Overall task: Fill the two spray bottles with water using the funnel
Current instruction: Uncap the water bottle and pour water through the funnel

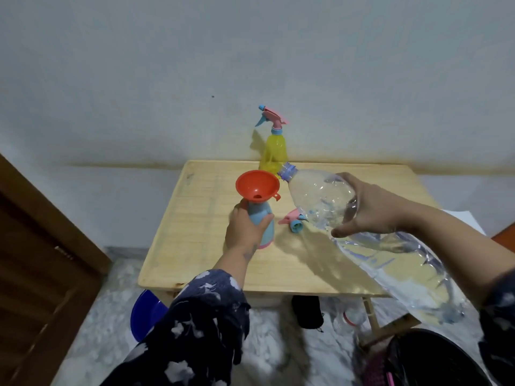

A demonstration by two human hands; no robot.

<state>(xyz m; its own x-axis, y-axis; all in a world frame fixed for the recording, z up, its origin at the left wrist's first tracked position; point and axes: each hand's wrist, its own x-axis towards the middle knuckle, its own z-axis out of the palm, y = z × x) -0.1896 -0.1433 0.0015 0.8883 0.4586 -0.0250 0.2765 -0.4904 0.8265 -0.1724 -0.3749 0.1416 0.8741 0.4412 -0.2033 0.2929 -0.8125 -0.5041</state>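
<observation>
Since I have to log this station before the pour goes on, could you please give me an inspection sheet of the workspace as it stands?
Surface: small wooden table against a pale wall.
Job's things: orange funnel seated in the blue spray bottle; yellow spray bottle upright at the back, sprayer on; large clear water bottle tilted, mouth beside the funnel rim; no stream visible.
Clutter: detached spray head lying on the table.
Grippers: left hand grips the blue spray bottle; right hand holds the water bottle.
Cables: nothing seen.
Surroundings: blue basin on the floor, wooden door at left.
</observation>
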